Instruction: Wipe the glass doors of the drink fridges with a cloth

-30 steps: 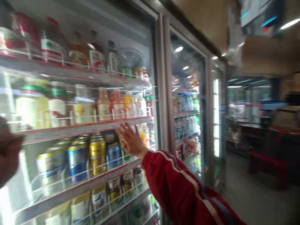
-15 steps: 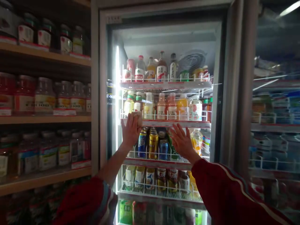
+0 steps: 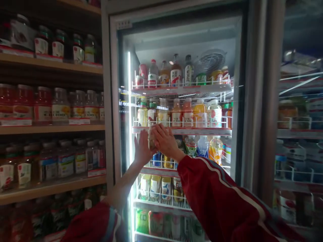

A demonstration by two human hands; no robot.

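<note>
Both my hands are raised in front of the glass door [image 3: 237, 101] of a lit drinks fridge. My left hand [image 3: 141, 149] stands upright with its fingers stretched up, its palm against a small pale wad [image 3: 151, 139], perhaps a cloth. From the right, my right hand [image 3: 165, 141] curls over that wad. The two hands meet at the height of the second shelf [image 3: 202, 131], over a row of cans [image 3: 157, 158]. Both arms wear red sleeves; the left one is pushed up.
Inside the fridge, wire shelves carry bottles [image 3: 176, 72] above and cans and cartons below. Wooden shelves [image 3: 50, 128] with rows of jars stand to the left. A second fridge door [image 3: 297, 134] is to the right.
My view swung left from the aisle to face the fridge. My right hand moved left from the cans to the left hand and closed over the pale wad.
</note>
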